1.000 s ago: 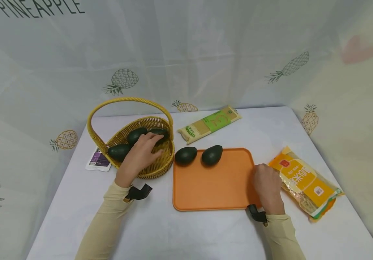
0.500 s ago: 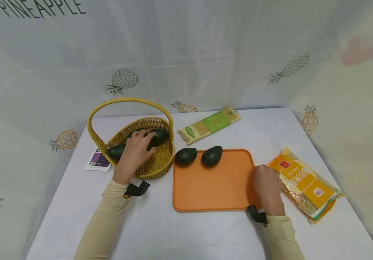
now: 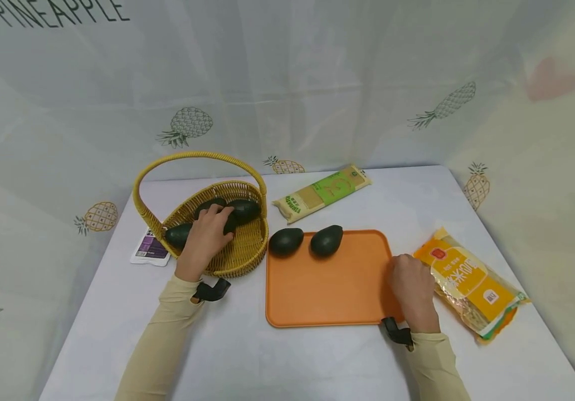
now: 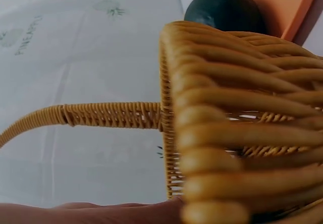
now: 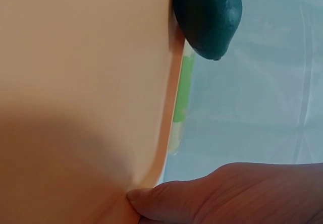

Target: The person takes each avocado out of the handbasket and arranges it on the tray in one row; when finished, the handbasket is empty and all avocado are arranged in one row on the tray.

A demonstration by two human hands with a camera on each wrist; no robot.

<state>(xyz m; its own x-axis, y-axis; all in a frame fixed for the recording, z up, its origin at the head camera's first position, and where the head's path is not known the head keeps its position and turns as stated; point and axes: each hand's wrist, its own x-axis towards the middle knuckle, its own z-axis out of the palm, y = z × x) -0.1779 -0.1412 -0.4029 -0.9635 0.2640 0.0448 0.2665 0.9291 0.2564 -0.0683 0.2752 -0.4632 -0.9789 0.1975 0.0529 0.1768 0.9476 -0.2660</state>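
In the head view my left hand (image 3: 206, 240) reaches into a yellow wicker basket (image 3: 247, 253). Its fingers curl over a dark green avocado (image 3: 229, 224), mostly covered by the hand. Around it in the basket lie more avocados: one at the right (image 3: 245, 211), one behind the fingers (image 3: 209, 205) and one at the left (image 3: 178, 235). My right hand (image 3: 413, 289) grips the right edge of an orange tray (image 3: 327, 295); the right wrist view shows the thumb (image 5: 161, 199) pressed on its rim. Two avocados sit along the tray's far edge, left (image 3: 286, 241) and right (image 3: 326, 240).
A tall arched handle (image 3: 199, 156) rises over the basket. Behind the tray lies a green-labelled noodle pack (image 3: 322, 193). A yellow food bag (image 3: 473, 284) lies right of my right hand, and a white and purple packet (image 3: 151, 249) is partly beneath the basket.
My left hand has drawn slightly back and left inside the basket, its fingers now curled over an avocado. My right hand and the tray have stayed in place.
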